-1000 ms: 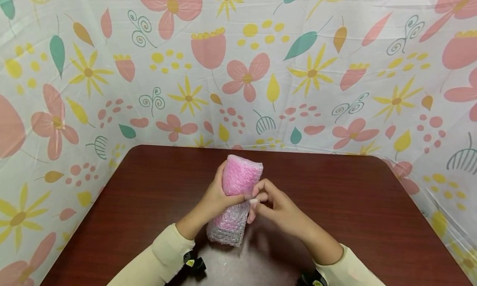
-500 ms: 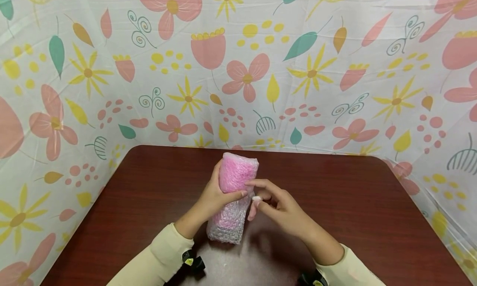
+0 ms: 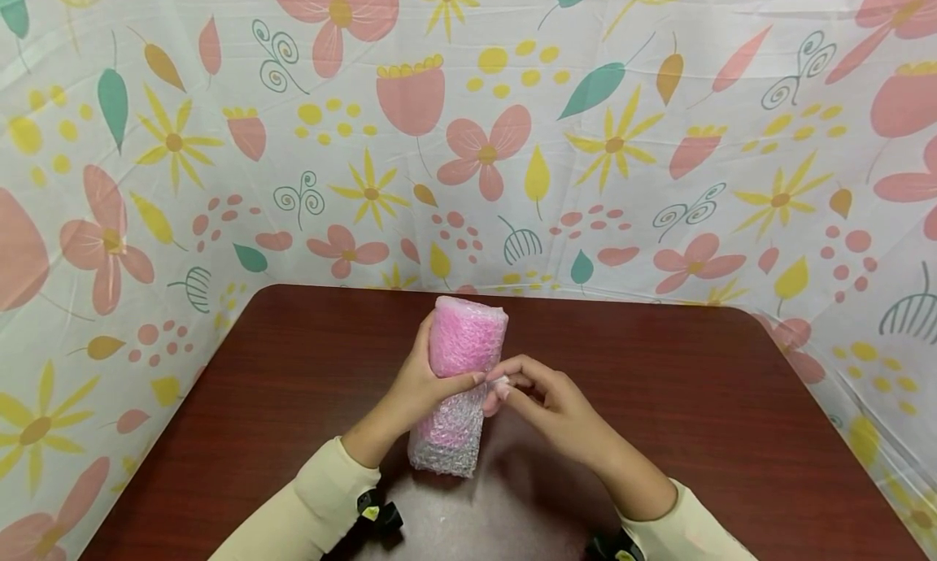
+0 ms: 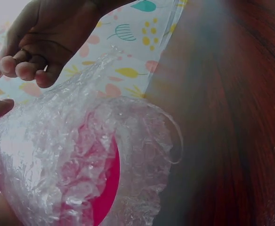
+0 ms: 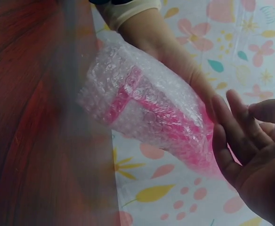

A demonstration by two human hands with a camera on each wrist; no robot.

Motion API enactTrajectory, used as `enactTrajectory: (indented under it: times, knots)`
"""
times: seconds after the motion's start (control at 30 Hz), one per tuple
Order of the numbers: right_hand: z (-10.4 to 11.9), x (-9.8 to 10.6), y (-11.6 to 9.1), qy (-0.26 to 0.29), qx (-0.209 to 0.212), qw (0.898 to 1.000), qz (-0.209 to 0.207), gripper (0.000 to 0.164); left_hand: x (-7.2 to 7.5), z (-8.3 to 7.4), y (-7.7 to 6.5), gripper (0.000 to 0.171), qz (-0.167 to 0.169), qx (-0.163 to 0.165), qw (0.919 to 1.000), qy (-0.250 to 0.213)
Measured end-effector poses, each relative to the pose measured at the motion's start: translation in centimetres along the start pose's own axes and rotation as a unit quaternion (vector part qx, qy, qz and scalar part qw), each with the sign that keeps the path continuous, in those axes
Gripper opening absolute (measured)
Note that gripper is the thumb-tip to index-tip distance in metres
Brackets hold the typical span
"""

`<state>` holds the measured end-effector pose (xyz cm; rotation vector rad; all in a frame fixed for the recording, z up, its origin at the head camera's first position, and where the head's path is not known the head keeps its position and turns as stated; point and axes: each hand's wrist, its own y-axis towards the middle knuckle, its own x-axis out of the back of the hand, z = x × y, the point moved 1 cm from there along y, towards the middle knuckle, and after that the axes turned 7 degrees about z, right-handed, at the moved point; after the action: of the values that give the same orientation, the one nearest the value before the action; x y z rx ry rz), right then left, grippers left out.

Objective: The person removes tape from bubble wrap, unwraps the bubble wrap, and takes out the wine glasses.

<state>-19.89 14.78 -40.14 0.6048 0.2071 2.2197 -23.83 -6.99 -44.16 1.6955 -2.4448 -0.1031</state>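
A pink object is rolled in clear bubble wrap (image 3: 448, 427), forming a long bundle that stands tilted over the table. My left hand (image 3: 420, 382) grips its left side, the thumb lying across the front. At the bundle's right edge, my right hand (image 3: 549, 402) pinches a small whitish piece (image 3: 501, 381), like a bit of tape, between thumb and forefinger. The left wrist view shows the wrap's loose open end, with a bright pink curved edge (image 4: 110, 183) inside. Pink bands (image 5: 121, 101) show through the wrap in the right wrist view.
The dark red-brown table (image 3: 307, 341) has rounded far corners. A white cloth printed with flowers and leaves (image 3: 483, 73) hangs behind it and along both sides. Black wrist devices (image 3: 381, 514) sit at the cream sleeves (image 3: 322, 488).
The bundle has shifted slightly left and up and stands a little straighter. My right forefinger reached out onto the wrap, then drew back to the thumb beside the left thumb tip.
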Motion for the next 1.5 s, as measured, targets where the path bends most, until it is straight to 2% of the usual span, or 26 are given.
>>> enactTrajectory:
  times: [0.13, 0.23, 0.5, 0.83, 1.1, 1.33, 1.5]
  knots:
    - [-0.01, 0.08, 0.03, -0.043, 0.008, 0.999, -0.027, 0.017, 0.01, -0.03, 0.05, 0.108, 0.006, -0.001, 0.9997, -0.023]
    - [0.01, 0.17, 0.06, -0.054, 0.018, 0.998, -0.036, 0.015, 0.0, -0.09, 0.06, 0.106, 0.012, 0.006, 0.999, -0.043]
    - [0.06, 0.26, 0.05, 0.008, 0.012, 1.0, -0.025, 0.013, 0.0, -0.07, 0.09, 0.102, 0.02, 0.012, 0.9975, -0.067]
    - [0.16, 0.35, 0.03, 0.017, -0.017, 0.999, -0.037, 0.016, -0.01, -0.39, 0.05, 0.099, 0.025, 0.012, 0.9956, -0.09]
    - [0.03, 0.72, -0.06, -0.057, -0.019, 0.996, -0.064, 0.015, -0.14, -0.55, 0.04, 0.097, 0.043, 0.01, 0.9912, -0.125]
    - [0.15, 0.81, -0.06, -0.062, -0.02, 0.996, -0.065, 0.016, -0.22, -0.4, 0.12, 0.095, 0.082, 0.004, 0.9843, -0.156]
    - [0.06, 0.91, -0.06, -0.062, -0.023, 0.996, -0.064, 0.016, -0.23, -0.22, 0.05, 0.095, 0.091, 0.02, 0.9838, -0.153]
